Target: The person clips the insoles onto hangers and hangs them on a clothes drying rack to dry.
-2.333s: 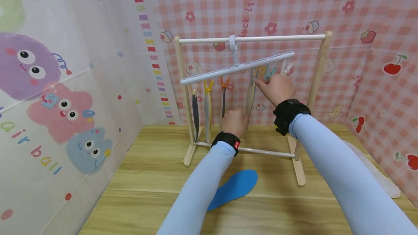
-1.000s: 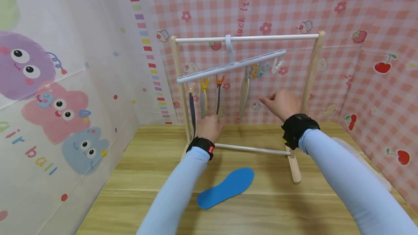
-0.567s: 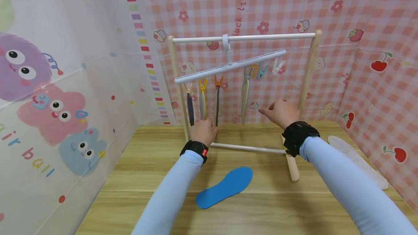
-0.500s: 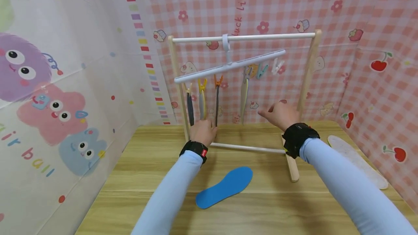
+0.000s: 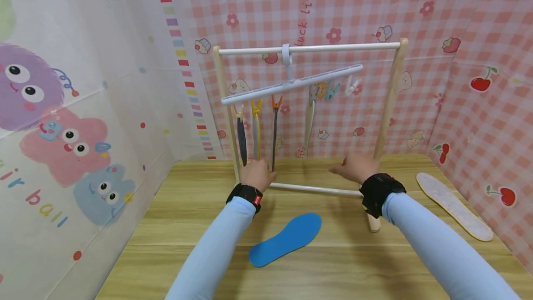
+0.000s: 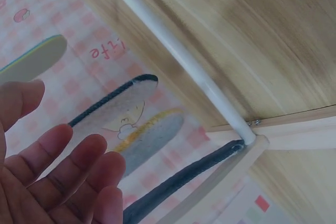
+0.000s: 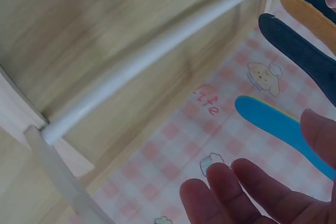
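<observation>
Several insoles hang by clothespins from a tilted white hanger (image 5: 291, 84). A dark insole (image 5: 242, 140), one with a yellow edge (image 5: 256, 135) and a second dark one (image 5: 275, 138) hang on the left. A pale-looking insole (image 5: 309, 124), blue on one face in the right wrist view, hangs right of centre. My left hand (image 5: 257, 173) is at the lower ends of the left insoles, fingers loosely bent and holding nothing; whether it touches one I cannot tell. My right hand (image 5: 358, 168), relaxed and holding nothing, is low inside the rack's right post. A blue insole (image 5: 287, 240) lies on the table.
The hanger hooks over the top rail (image 5: 345, 47) of a wooden-legged rack. Turquoise (image 5: 332, 90) and white (image 5: 352, 85) clothespins hang without insoles on the right. A lower white rail (image 5: 318, 190) crosses behind the hands. A pale insole (image 5: 454, 205) lies on the table's right side.
My right hand has left the clothespin holding the pale-looking insole and moved down. My left hand has left that insole and moved left and down towards the left ones.
</observation>
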Demonstrator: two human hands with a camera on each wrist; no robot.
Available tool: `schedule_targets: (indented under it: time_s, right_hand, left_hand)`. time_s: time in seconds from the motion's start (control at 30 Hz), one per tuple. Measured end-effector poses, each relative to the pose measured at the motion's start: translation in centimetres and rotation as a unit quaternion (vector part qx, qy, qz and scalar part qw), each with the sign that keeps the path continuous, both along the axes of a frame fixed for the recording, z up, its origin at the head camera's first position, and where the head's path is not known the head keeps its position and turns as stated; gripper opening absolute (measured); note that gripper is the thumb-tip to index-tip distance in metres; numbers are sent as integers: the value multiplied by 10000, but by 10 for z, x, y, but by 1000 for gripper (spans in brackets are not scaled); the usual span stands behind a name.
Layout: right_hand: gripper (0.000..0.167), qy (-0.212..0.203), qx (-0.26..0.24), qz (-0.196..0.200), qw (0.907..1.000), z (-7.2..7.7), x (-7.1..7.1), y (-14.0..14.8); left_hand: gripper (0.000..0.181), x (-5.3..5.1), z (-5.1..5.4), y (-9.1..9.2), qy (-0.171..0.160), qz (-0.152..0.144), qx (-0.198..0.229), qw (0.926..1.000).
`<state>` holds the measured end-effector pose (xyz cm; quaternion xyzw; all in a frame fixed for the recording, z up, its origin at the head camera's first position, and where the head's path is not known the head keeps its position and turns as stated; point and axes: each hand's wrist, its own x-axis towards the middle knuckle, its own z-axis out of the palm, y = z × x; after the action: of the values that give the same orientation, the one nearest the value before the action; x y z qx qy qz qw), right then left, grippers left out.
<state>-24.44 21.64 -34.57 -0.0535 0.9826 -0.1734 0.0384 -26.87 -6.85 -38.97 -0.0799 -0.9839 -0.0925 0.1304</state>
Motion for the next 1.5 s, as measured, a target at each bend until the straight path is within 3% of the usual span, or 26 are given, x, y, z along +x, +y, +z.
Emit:
schedule_targets:
  time_s: [0.37, 0.53, 0.7, 0.9, 1.03, 1.3, 1.5]
  right_hand:
    - [50, -275, 269, 168, 9991, -22, 8, 0]
    - [47, -320, 415, 203, 9984, -27, 12, -1]
    - [45, -461, 447, 312, 9974, -32, 18, -3]
    - [48, -467, 442, 449, 9969, -42, 21, -5]
    - [45, -615, 562, 459, 9955, -49, 24, -6]
    - [40, -798, 438, 566, 9942, -61, 30, -9]
    - [41, -903, 455, 416, 9940, -69, 34, -12]
  left_hand:
    - [40, 6, -8, 3, -277, -45, 120, 9995]
    - [36, 11, -9, 8, -489, 18, -340, 9982]
    - [42, 17, -13, 13, -844, -17, -732, 9937]
    - [45, 23, -19, 22, -1408, -31, -655, 9879]
    - [42, 27, -24, 28, -1615, -177, -753, 9838]
    - [44, 32, -38, 38, -1743, -406, -762, 9809]
    - [46, 34, -49, 46, -1808, -460, -961, 9777]
